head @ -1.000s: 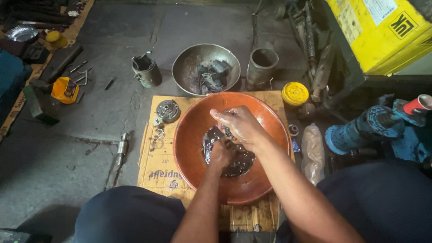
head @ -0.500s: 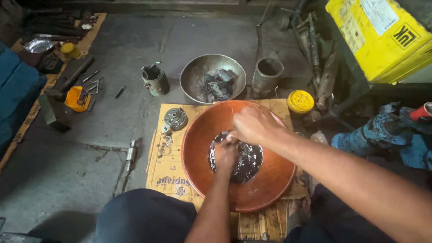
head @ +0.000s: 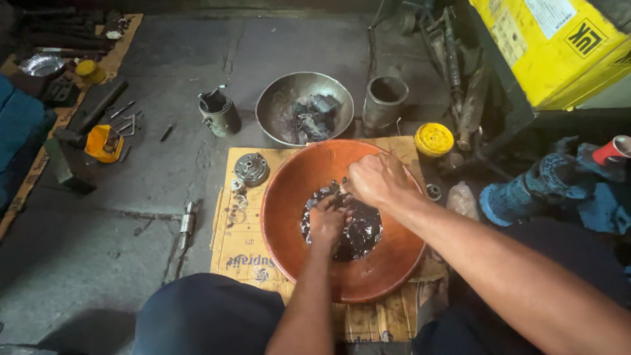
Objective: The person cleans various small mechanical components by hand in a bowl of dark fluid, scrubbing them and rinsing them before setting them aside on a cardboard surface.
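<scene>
A wide orange-brown bowl (head: 368, 276) sits on a sheet of cardboard (head: 240, 253) between my knees. Its bottom holds a pool of dark oily liquid (head: 361, 231) with small parts in it. My left hand (head: 325, 225) is curled down in the liquid. My right hand (head: 374, 179) is closed just above and to the right of it, near the far wall of the bowl. A small dark metal part (head: 338, 189) shows between the two hands; most of it is hidden by my fingers.
On the cardboard left of the bowl lies a round metal housing (head: 251, 167) with small rings. Behind stand a steel bowl (head: 276, 98) of parts, a metal sleeve (head: 384, 98), a tin can (head: 220, 113) and a yellow lid (head: 433, 139). A blue motor (head: 526, 190) lies at right.
The view has shifted slightly. My right hand has dropped a little toward the left hand, and both stay closed over the liquid in the bowl.
</scene>
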